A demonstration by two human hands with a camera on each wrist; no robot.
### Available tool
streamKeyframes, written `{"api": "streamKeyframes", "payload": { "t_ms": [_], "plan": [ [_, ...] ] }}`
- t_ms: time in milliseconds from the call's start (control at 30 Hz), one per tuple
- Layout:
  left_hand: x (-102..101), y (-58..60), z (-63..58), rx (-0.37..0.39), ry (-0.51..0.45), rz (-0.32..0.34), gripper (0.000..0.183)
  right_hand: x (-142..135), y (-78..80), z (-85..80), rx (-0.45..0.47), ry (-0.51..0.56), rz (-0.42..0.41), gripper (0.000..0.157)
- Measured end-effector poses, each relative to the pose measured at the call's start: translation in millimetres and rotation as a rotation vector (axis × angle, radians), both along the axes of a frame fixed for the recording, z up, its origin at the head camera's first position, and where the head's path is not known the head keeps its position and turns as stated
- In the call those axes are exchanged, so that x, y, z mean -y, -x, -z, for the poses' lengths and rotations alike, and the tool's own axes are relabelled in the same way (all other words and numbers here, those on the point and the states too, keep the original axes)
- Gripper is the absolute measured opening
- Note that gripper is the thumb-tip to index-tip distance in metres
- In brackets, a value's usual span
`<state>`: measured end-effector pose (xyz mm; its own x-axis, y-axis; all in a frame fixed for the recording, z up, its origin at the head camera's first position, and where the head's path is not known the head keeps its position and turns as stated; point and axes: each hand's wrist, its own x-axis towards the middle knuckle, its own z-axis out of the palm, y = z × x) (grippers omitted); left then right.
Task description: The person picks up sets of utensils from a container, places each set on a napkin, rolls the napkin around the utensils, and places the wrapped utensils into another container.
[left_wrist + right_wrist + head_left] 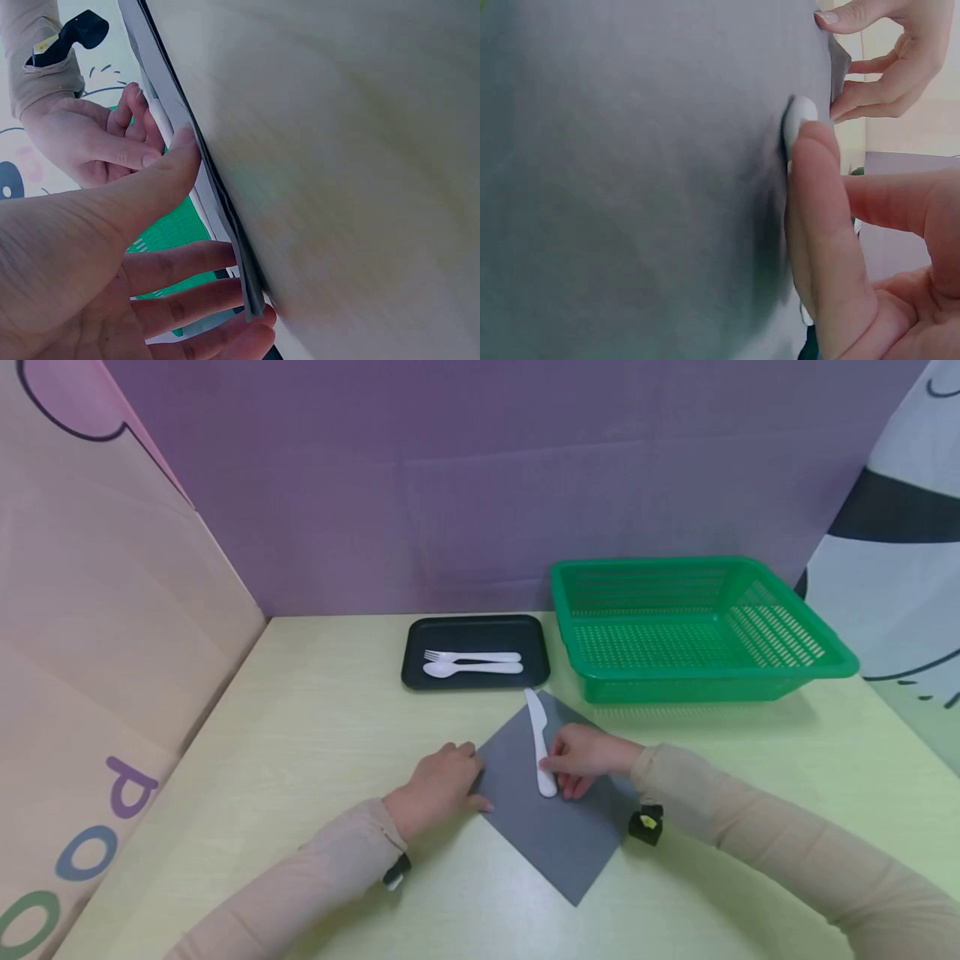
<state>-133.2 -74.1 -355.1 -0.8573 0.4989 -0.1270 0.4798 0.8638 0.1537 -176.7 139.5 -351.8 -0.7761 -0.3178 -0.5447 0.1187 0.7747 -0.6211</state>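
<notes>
A white knife (539, 739) lies on a gray napkin (555, 852) on the desk (315, 710), its tip toward the far edge. The right hand (585, 753) pinches its handle between closed fingers and thumb. The left hand (438, 783), fingers and thumb spread, touches the napkin's left corner. By the desk's far edge, a black tray (480, 632) bears a white fork (480, 657) and spoon (480, 668); a green basket (690, 690) stands toward the far right corner.

Head view dn, wrist views nr, sheet (558, 827) shared
</notes>
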Motion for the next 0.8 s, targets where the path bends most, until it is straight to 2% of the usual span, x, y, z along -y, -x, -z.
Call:
{"api": "streamKeyframes", "payload": {
  "t_ms": [133,300,433,800],
  "plan": [
    [0.0,0.2,0.5,-0.002,0.003,0.002,0.047,-0.4,2.7,-4.8,-0.032,-0.023,-0.031,0.018],
    [-0.7,0.9,0.7,-0.003,0.015,0.002,0.047,2.3,8.9,-14.5,-0.151,-0.061,-0.140,0.019],
    [-0.7,1.4,1.3,-0.004,0.020,0.004,0.047,7.5,14.8,-22.6,-0.218,-0.070,-0.192,0.017],
    [-0.3,0.5,1.0,-0.023,0.022,0.009,0.044,24.1,32.9,-33.8,-0.345,-0.085,-0.204,0.017]
  ]
}}
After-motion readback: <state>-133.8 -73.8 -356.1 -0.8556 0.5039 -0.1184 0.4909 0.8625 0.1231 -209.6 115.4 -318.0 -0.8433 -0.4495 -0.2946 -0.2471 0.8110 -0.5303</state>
